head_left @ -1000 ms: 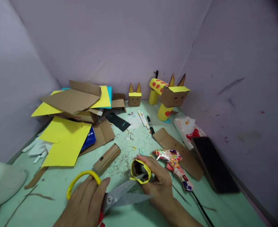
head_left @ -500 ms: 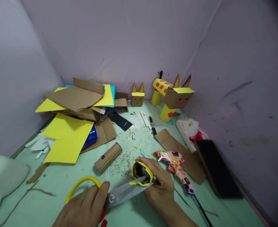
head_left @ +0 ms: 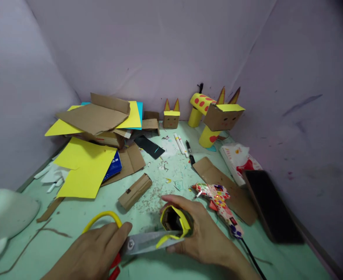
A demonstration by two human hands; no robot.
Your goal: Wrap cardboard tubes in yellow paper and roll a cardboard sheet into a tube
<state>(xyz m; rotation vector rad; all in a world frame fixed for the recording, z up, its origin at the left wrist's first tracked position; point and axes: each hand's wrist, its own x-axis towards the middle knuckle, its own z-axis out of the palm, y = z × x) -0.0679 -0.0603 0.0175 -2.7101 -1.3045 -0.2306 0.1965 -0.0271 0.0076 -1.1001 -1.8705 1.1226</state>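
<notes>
My left hand (head_left: 92, 249) grips a pair of scissors (head_left: 143, 243) with yellow and red handles, their blades pointing right. Held in my right hand (head_left: 200, 229) is a cardboard tube (head_left: 171, 217) wrapped in yellow paper, its open end facing me. The blades lie across the lower rim of that end, and a narrow strip of yellow paper (head_left: 163, 240) hangs between them. Just beyond the scissors, a plain rolled cardboard piece (head_left: 135, 191) rests on the table.
Right of my hand lie a patterned glue gun (head_left: 219, 204), a cardboard sheet (head_left: 232, 194), a phone (head_left: 272, 206) and a tissue pack (head_left: 238, 161). Yellow paper (head_left: 85, 167) and cardboard pile up left. A spotted yellow cardboard animal (head_left: 212, 116) and a small eared box (head_left: 171, 118) stand behind.
The scissors and my left hand have shifted slightly left and down. My right hand has turned the tube a little, and the cut yellow strip now sticks out further left.
</notes>
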